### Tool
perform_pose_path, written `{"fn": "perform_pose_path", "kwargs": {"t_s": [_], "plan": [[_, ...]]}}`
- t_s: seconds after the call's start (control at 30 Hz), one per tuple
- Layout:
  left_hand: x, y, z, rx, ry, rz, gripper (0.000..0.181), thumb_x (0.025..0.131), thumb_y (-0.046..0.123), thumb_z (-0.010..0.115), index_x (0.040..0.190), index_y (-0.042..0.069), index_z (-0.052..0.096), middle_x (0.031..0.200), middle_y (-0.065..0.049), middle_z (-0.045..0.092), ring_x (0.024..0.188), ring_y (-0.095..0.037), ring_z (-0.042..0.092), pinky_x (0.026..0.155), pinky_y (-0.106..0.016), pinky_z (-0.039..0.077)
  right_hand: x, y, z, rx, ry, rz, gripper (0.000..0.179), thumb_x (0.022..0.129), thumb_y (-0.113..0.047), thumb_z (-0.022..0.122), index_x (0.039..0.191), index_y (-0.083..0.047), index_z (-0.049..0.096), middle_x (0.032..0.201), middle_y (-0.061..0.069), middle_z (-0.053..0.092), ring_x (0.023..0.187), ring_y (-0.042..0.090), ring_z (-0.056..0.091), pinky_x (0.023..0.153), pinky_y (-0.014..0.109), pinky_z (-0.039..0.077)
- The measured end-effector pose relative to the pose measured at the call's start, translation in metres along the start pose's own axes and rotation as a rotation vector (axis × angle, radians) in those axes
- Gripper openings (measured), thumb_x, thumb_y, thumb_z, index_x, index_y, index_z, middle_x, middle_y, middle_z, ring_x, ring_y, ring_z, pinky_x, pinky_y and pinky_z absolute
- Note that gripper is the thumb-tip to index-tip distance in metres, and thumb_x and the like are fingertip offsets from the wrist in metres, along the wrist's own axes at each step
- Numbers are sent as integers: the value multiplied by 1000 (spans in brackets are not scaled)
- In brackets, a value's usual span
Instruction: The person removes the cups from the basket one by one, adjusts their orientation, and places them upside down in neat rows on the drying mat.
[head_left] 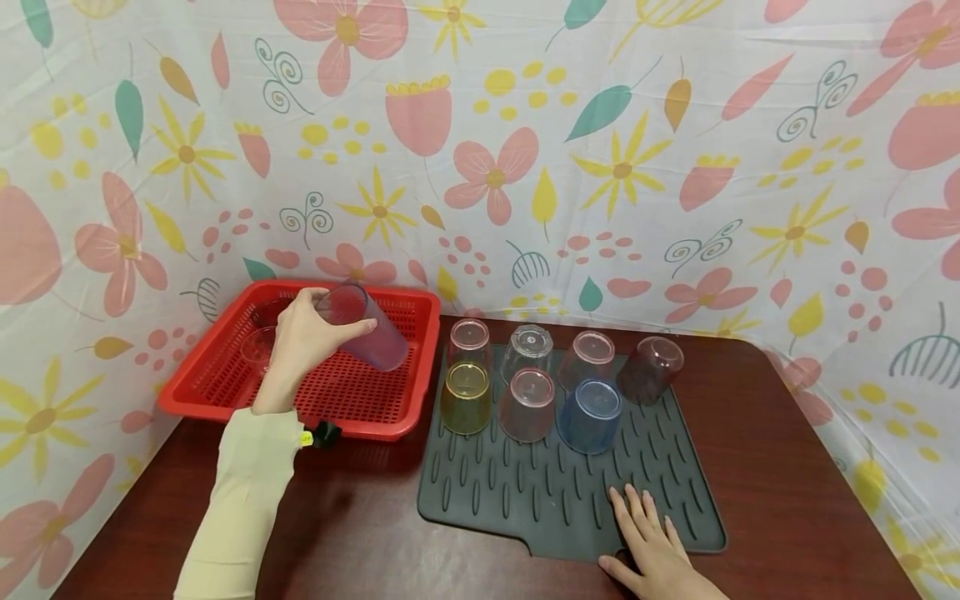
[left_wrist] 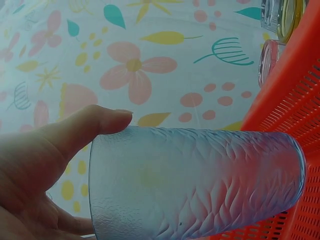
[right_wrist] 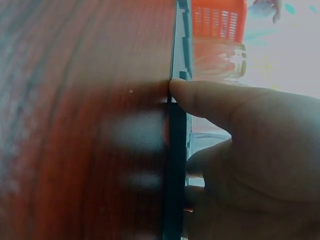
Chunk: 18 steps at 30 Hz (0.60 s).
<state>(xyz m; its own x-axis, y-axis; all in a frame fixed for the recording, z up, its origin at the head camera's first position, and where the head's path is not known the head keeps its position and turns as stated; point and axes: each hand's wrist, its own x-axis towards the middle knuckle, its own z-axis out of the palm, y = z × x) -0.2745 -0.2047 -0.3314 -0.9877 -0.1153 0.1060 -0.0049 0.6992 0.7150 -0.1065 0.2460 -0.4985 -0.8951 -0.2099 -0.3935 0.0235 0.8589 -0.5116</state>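
My left hand (head_left: 315, 329) grips a tall textured blue-purple drinking glass (head_left: 375, 335) near its open rim, thumb on one side and fingers on the other. The glass is tilted over the red plastic basket (head_left: 423, 350), its base pointing right and down. In the left wrist view the glass (left_wrist: 200, 182) shows a wavy, see-through surface. My right hand (head_left: 652, 546) rests with spread fingers on the near edge of the grey drying mat (head_left: 540, 500). In the right wrist view its thumb (right_wrist: 200, 95) touches the mat's edge.
Several upside-down glasses stand on the mat, among them a yellow one (head_left: 466, 400), a blue one (head_left: 590, 418) and a dark purple one (head_left: 649, 371). Clear glasses (head_left: 258, 346) lie in the basket's left part. A flower-printed curtain (head_left: 525, 250) hangs behind the brown table (head_left: 360, 517).
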Motion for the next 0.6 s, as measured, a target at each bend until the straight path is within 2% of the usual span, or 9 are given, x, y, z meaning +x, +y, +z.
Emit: {"fn": "perform_pose_path", "kwargs": {"t_s": [0.27,0.6], "plan": [[-4,0,1,-2,3,2,96,75,52,76,143,0,34,141,-24,45,132,-41,39,105,-57,38,1,-1,-1,11,-12,11,92,91,-47,61,154,-1,11,158,31,-3,143,54,-4,102,78,-2],[-15,8,-5,-7,23,24,94,75,53,76,142,2,36,141,-21,46,130,-39,41,103,-58,39,0,-1,-1,9,-5,12,92,90,-47,61,154,-2,12,158,30,-2,143,54,-4,103,78,-2]]}}
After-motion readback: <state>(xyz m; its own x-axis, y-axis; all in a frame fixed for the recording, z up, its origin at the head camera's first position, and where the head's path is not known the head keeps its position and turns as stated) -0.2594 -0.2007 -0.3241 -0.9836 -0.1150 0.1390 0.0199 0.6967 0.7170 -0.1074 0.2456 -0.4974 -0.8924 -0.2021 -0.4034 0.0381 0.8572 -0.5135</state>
